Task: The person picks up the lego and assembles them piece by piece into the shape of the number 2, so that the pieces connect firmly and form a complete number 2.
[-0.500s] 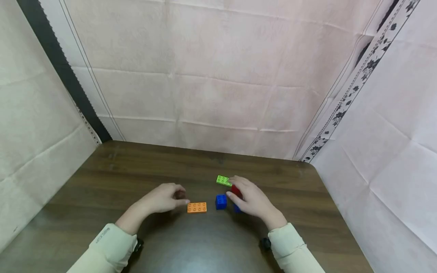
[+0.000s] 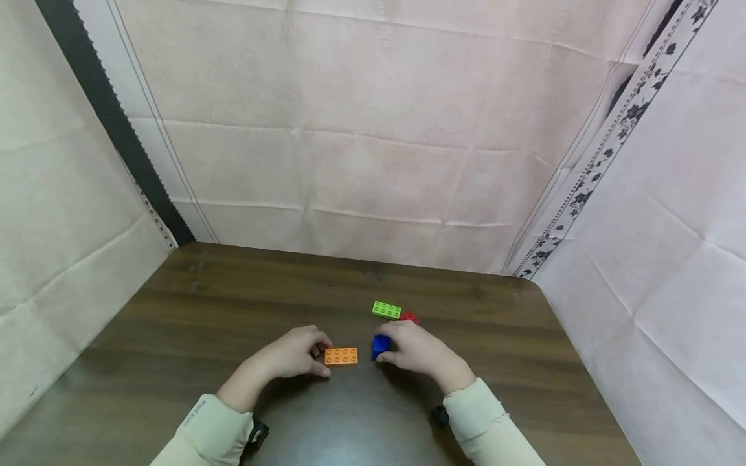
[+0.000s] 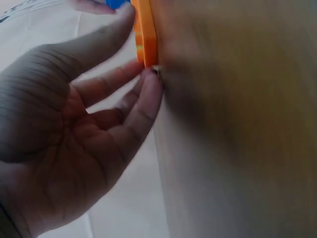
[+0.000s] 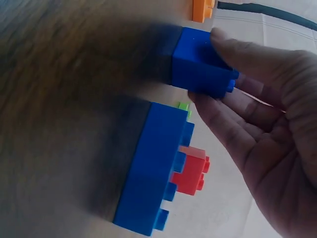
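Note:
In the head view my left hand is at the left end of a flat orange brick, thumb on the near side and fingers on the far side. The left wrist view has the fingertips right at the brick's end, with the thumb overlapping it. To the right, my right hand pinches a small square blue brick between thumb and fingers. Its studs show beside the fingers in the right wrist view. A longer blue brick stands close by there; the right hand hides it in the head view.
Behind the right hand lie a flat lime green brick and a red brick, partly covered in the head view. The dark wooden table ends at pale cloth hangings behind and at the sides.
My right hand has moved left and toward me, from over the red brick onto the small blue brick. The left hand has shifted right and nearer, its thumb and fingers now farther apart.

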Demonstrator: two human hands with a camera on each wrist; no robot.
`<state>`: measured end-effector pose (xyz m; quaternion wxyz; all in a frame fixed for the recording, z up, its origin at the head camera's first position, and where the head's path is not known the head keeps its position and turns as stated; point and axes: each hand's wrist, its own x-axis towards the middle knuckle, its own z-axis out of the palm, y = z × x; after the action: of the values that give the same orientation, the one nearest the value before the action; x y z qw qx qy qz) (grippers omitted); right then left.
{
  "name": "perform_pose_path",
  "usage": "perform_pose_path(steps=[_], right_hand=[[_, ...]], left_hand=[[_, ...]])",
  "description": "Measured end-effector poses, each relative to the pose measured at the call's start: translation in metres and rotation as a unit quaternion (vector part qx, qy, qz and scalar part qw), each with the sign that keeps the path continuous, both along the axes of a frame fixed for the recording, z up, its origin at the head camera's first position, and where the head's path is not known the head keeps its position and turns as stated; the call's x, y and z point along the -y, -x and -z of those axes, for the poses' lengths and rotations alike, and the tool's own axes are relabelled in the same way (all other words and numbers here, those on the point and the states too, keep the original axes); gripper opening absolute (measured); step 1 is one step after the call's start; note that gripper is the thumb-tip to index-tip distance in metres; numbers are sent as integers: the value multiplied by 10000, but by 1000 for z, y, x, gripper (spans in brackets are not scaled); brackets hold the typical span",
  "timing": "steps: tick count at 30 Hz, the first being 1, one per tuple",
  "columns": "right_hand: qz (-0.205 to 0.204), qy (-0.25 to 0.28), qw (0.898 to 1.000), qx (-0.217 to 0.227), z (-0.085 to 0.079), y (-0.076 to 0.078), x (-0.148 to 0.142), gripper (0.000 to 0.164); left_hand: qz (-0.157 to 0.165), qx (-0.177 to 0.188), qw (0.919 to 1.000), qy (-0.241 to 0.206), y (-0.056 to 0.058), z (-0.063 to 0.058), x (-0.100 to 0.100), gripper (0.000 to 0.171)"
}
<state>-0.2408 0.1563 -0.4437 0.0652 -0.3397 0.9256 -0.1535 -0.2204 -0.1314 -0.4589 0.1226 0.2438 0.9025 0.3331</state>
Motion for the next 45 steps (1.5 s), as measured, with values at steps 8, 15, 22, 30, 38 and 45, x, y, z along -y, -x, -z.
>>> perform_pose_path(steps=[8, 15, 22, 30, 38, 45], right_hand=[[301, 425, 9986, 3, 0, 3, 6, 44], [116, 1273, 9913, 298, 0, 0, 29, 40], [-350, 1324, 9901, 304, 5, -1, 53, 40], [-525, 1181, 9913, 230, 7, -1, 55, 43], [-652, 1114, 9912, 290, 9, 1, 58, 43], [-477, 1082, 9921, 414, 11, 1, 58, 40]], left_hand=[[-248, -224, 9994, 129, 5, 5, -10, 30], [-212, -509, 9983, 181, 11, 6, -12, 21], [-144, -596, 9979, 217, 12, 5, -11, 19], [-260, -465, 9985, 89, 14, 10, -12, 18], [-311, -244, 9992, 67, 16, 8, -10, 18], [-30, -200, 9998, -12, 18, 10, -7, 22]])
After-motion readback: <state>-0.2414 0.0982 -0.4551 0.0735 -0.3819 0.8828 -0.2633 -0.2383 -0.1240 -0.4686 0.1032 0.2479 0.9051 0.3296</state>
